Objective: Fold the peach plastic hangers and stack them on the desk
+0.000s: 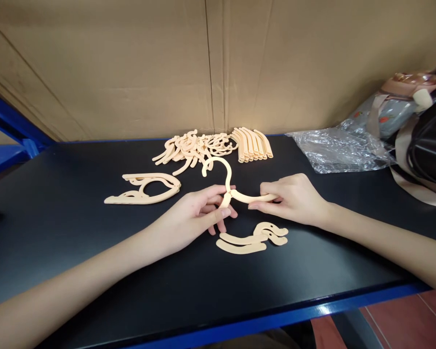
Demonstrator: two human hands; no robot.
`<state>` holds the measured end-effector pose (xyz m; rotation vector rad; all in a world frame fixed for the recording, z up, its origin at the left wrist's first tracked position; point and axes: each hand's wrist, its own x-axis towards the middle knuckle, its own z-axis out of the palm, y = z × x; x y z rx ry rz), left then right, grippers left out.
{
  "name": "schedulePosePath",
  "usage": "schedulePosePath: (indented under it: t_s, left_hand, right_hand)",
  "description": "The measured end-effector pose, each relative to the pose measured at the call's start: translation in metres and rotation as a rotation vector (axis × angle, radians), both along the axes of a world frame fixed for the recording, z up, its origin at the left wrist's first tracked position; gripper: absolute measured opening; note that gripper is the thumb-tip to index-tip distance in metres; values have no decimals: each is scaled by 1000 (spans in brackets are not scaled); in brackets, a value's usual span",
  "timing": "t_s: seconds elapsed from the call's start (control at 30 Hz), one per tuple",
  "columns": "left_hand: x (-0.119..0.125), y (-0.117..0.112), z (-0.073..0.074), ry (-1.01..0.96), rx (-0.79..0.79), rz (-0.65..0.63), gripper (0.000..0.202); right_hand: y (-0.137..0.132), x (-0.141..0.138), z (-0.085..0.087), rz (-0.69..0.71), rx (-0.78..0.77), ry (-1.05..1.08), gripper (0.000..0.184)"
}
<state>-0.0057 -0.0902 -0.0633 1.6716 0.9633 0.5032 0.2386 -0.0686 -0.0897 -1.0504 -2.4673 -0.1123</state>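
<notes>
My left hand [199, 213] pinches the middle joint of a beige plastic hanger piece [228, 182], whose hook curves up and away from me. My right hand [290, 198] grips the curved arm of the same piece at its right end. Both hands rest low over the black tabletop [76, 252]. Just in front of them lie two loose curved arm parts [252, 238]. A folded, put-together hanger [145, 189] lies to the left.
At the back, a heap of hook parts [192, 148] lies beside a neat row of arm parts [252, 144]. Crumpled clear plastic [337, 148] and a black bag [428, 145] sit at the right. Cardboard forms the back wall; the blue shelf edge [276, 320] runs along the front.
</notes>
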Motion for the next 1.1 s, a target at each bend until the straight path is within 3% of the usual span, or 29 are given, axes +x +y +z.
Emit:
schedulePosePath:
  t_s: [0.1,0.2,0.27,0.33,0.53,0.63,0.83,0.97,1.1]
  left_hand:
    - [-2,-5,-4,109,194,49,37]
    - [-6,-6,-7,399,573,110,32]
    - [-9,-6,-7,519,780,101,31]
    - [-12,-4,-8,553,885,70,30]
    - [-12,-3,-11,557,1010,1,32]
    - [-11,-4,-11,525,1043,-31,33]
    - [-11,-6,-12,510,1025,-71,35]
    - [-10,-7,-12,526,1053,-102,34]
    - [-9,-7,-12,554,1127,-150,32]
  right_hand:
    - [1,1,-1,-29,18,-11,51]
    - [2,2,-1,-41,13,-18,47]
    - [3,2,0,-41,0,-6,43]
    - [5,2,2,-20,18,9,40]
    - [7,5,10,-6,346,0,28]
    - [6,6,12,-23,413,12,30]
    - [2,4,12,-30,378,41,33]
    - [0,2,10,103,317,-21,23]
    - [0,3,10,185,181,-15,32]
